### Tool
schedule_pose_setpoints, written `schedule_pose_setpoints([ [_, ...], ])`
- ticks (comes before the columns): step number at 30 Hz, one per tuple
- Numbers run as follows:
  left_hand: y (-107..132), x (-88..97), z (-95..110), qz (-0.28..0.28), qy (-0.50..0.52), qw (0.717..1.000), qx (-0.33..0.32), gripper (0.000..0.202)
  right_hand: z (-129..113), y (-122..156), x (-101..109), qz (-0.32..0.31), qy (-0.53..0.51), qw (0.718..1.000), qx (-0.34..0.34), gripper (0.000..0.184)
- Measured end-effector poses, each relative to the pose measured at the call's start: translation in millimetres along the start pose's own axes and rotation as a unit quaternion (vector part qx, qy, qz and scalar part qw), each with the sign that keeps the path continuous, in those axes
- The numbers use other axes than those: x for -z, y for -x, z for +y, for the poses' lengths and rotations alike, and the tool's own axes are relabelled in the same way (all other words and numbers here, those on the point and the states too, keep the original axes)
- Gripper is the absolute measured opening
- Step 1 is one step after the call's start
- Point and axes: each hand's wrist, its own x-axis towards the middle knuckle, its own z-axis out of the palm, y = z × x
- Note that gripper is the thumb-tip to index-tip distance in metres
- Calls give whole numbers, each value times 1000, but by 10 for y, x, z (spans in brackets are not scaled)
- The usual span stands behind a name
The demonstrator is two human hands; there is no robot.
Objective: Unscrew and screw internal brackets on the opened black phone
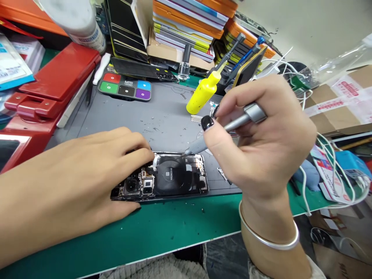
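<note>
An opened smartphone [174, 178] lies face down near the front edge of the grey work mat [122, 112], its camera modules and a black round charging coil exposed. My left hand [116, 166] grips the phone's camera end, thumb along the near side and fingers over the far side. In my right hand [255, 135] a silver precision screwdriver [200, 144] is pinched between thumb and fingers. It slants down to the left, and its thin tip meets the upper edge of the black coil sheet. Small loose parts [223, 175] lie just right of the phone.
Behind the phone stand a yellow squeeze bottle [203, 93], a small glass bottle [184, 66] and a colored screw tray [124, 88]. A red device [55, 73] is at left. White cables [331, 170] and a cardboard box [343, 100] crowd the right. Stacked boxes [186, 27] line the back.
</note>
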Motion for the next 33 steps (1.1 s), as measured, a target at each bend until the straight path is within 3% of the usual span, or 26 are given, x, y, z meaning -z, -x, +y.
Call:
schedule_pose_setpoints([
  [2, -29, 5, 6, -17, -58, 996, -69, 45, 5, -9, -4, -2, 2, 1000, 2, 23],
  [4, -49, 28, 23, -21, -83, 992, -89, 55, 35, -30, -1, 17, 10, 1000, 2, 23],
  [7, -48, 53, 57, -34, -85, 994, -56, 64, 115, -64, 17, 57, 24, 998, 0, 22],
  [11, 21, 20, 78, -14, -99, 995, -15, 56, 219, -85, 73, 76, 27, 997, -9, 23],
  [13, 60, -14, 84, 6, -116, 993, -15, 55, 252, -82, 106, 55, 25, 997, -50, 26],
  [19, 52, -77, 156, -14, -108, 994, 12, 63, 346, -83, 142, -16, 34, 989, -143, 27],
  [22, 0, -77, 201, -22, -98, 994, 32, 64, 396, -100, 139, -39, 49, 986, -156, 25],
  [27, -21, -95, 180, 9, -67, 997, 25, 73, 406, -119, 158, -96, 34, 981, -164, 23],
  [33, -50, -112, -25, 75, -95, 993, 0, 43, 396, -123, 154, -136, 10, 974, -182, 25],
])
